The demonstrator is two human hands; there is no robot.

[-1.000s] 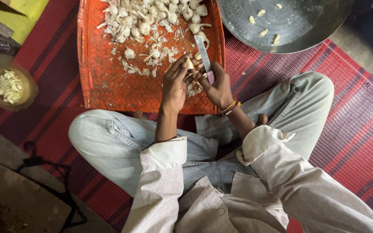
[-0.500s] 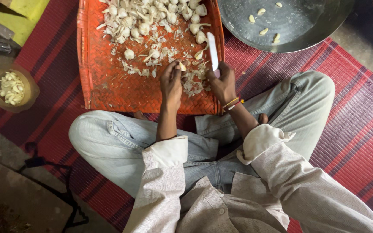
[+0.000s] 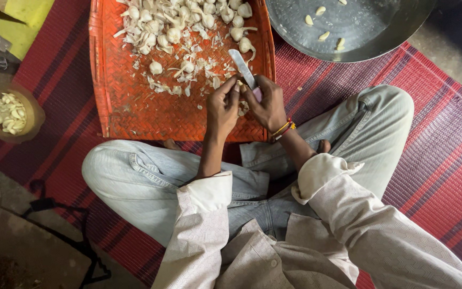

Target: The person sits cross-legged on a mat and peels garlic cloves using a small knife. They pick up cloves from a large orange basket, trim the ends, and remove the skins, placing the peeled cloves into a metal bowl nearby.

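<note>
Hands [image 3: 244,104] on knife [image 3: 241,65], garlic clove [image 3: 238,84]

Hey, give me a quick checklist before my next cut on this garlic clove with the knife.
1. Knife gripped in right hand: ok.
2. Garlic clove pinched by left hand: ok, mostly hidden.
3. Blade pointing away from the body: ok.
4. Left fingertips clear of the edge: cannot tell.
5. Hands over the orange woven tray so skins land there: ok.
6. Room for peeled cloves in the metal pan: ok.
</note>
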